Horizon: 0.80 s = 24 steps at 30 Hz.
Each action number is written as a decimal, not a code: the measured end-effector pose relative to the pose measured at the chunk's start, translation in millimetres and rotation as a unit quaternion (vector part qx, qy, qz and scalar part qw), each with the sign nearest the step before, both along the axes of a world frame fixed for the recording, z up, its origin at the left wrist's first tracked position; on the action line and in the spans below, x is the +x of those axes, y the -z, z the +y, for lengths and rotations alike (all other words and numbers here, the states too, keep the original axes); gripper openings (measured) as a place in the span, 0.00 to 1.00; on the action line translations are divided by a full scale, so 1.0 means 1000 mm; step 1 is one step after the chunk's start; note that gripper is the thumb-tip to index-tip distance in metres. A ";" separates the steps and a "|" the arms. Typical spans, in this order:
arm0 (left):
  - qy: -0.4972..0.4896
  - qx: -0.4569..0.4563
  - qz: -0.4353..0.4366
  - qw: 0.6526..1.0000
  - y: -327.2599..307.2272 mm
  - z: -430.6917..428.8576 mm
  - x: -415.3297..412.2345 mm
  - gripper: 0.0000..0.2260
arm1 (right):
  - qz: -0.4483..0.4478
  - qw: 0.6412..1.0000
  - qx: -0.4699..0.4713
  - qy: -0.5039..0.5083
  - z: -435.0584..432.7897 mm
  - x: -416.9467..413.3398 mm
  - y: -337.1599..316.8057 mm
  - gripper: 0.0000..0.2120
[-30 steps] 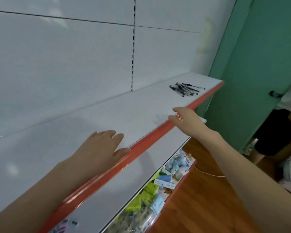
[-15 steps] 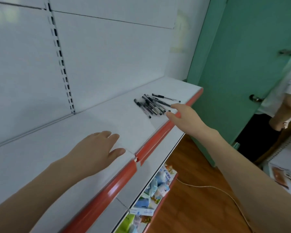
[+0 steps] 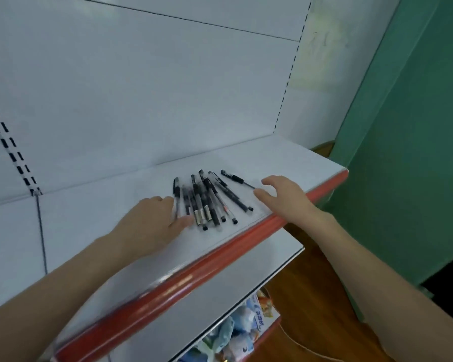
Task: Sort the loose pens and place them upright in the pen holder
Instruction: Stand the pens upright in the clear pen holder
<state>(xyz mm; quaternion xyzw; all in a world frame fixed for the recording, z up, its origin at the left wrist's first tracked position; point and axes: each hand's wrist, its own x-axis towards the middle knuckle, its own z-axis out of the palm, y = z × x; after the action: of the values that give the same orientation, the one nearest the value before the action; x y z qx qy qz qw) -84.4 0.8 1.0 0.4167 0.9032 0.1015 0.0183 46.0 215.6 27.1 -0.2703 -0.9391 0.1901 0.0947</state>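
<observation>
left hand (image 3: 152, 220): lies flat, fingers together, beside loose black-and-clear plastic pens (image 3: 209, 199) | right hand (image 3: 285, 197): hovers, fingers spread, empty

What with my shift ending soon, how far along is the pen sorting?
Nothing done: the black pens lie loose on the shelf. Left hand rests at the pile's edge, right hand hovers beside it; neither grips one. Remaining: everything; no pen holder in view.
</observation>
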 end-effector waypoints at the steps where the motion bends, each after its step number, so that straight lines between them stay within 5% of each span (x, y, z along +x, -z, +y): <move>1: -0.028 0.009 -0.006 1.000 0.001 0.010 0.002 0.22 | -0.008 1.000 -0.005 -0.015 0.012 -0.005 0.001 0.23; 11: -0.167 0.041 -0.040 0.984 -0.006 0.076 0.006 0.19 | -0.049 0.990 -0.015 -0.130 0.059 -0.058 0.014 0.27; 24: -0.208 0.048 -0.120 0.969 -0.019 0.111 -0.014 0.20 | -0.043 0.987 -0.040 -0.153 0.099 -0.093 0.012 0.12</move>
<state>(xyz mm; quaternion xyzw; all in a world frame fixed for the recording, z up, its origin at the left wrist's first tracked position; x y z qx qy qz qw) -98.8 111.4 19.7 0.2046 0.9553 0.1955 0.0852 -46.5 314.3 15.2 -0.1352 -0.9642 0.2276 0.0133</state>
